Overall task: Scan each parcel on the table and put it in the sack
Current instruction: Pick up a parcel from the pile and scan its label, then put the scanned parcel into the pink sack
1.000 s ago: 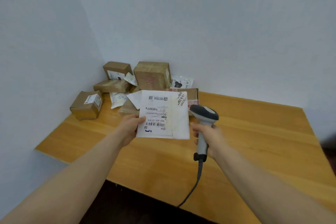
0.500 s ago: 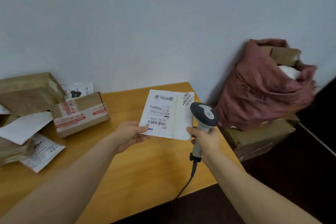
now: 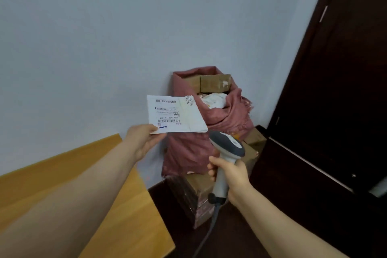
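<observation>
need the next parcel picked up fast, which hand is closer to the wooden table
Left. The left hand, pinching the white parcel, is just past the wooden table, forearm over it. The right hand, gripping the barcode scanner, is farther right, in front of the sack.

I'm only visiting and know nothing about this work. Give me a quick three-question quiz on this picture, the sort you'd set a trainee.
1. What does the left hand pinch? A: a roll of tape. B: the white parcel. C: a pen.
2. True or false: the red sack holds nothing.
3. Fill in: the right hand grips the ____.
Key: 1 B. 2 False: a cardboard box shows in its mouth. 3 scanner.
</observation>
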A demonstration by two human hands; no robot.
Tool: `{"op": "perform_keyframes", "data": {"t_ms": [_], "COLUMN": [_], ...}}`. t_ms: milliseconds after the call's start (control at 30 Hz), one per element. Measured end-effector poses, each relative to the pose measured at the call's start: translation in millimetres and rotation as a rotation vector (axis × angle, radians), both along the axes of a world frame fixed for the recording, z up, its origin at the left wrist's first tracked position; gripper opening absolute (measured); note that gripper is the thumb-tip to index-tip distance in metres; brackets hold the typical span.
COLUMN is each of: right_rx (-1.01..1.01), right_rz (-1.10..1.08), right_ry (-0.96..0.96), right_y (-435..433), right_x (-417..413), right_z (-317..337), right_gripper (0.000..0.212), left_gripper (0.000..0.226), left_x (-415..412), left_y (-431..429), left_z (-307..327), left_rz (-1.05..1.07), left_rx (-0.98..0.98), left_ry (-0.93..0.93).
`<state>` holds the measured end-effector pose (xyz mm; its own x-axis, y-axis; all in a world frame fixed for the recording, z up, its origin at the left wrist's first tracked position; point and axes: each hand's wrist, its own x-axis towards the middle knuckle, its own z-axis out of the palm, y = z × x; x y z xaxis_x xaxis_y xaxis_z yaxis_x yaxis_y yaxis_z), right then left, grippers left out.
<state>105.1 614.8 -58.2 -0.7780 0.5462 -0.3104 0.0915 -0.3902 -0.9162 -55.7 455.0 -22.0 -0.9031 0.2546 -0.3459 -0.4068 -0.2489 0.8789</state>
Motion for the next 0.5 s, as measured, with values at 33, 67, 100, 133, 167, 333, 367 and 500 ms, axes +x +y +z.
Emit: {"op": "perform_keyframes", "data": {"t_ms": [33, 67, 100, 133, 167, 333, 367, 500], "right_rx": [0.007, 0.012, 0.008, -0.002, -0.016, -0.051, -0.055, -0.042], "right_rz": [-0.001, -0.004, -0.006, -0.009, -0.011, -0.031, -0.037, -0.051], "right_ry": [0.004, 0.008, 0.013, 0.018, 0.021, 0.003, -0.007, -0.04], "right_y": [21, 38, 54, 68, 79, 128, 136, 170], "right_x": [0, -2, -5, -8, -12, -42, -50, -82], "right_z": [3, 5, 6, 7, 6, -2, -3, -7], "right_gripper": [0.01, 0.011, 0.011, 0.011, 0.01, 0.011, 0.012, 0.013], "left_gripper": [0.023, 0.026, 0.027, 0.028, 0.029, 0.029, 0.03, 0.033], "left_x": [-4, -8, -13, -18, -24, -69, -79, -121], "left_y": [24, 45, 64, 81, 98, 172, 185, 237], "left_z": [4, 7, 9, 11, 12, 11, 10, 2], "left_rz": [-0.007, -0.014, -0.017, -0.019, -0.022, 0.018, 0.013, -0.004], "left_rx": [0.029, 0.045, 0.057, 0.064, 0.078, 0.126, 0.148, 0.218], "left_ry": [-0.01, -0.016, -0.025, -0.034, -0.043, -0.081, -0.103, -0.2]}}
